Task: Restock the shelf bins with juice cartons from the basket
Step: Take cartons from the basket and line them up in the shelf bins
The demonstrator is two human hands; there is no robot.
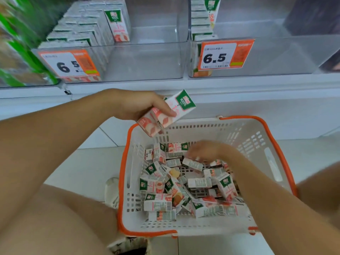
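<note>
gripped in the left hand (136, 105) are two peach juice cartons (166, 115), fingers curled over their tops and the thumb lying along the front face, so the pair hangs tilted above the far left corner of the basket (276, 162). one of the held cartons shows its green cap panel pointing up and to the right, while the other sits lower and nearer the wrist with its fruit picture facing out. the right hand (204, 151) reaches down into the basket with its fingers bent over the loose cartons (184, 188); motion blur hides whether it has closed on one, so its grip cannot be told. those cartons lie in a jumbled heap on the basket floor, some flat, some on edge, most with pink peach prints and a few with a yellow fruit print. the basket is white plastic with an orange rim and stands on pale floor tiles, just below a white shelf ledge (239, 85). on the shelf stand two clear bins side by side: the left bin (147, 59) holds rows of upright cartons in its left part, and the right bin (285, 56) holds a single row against its left wall. each bin carries an orange price tag reading 6.5, one on the left bin (69, 64) and one on the right bin (222, 55).
</note>
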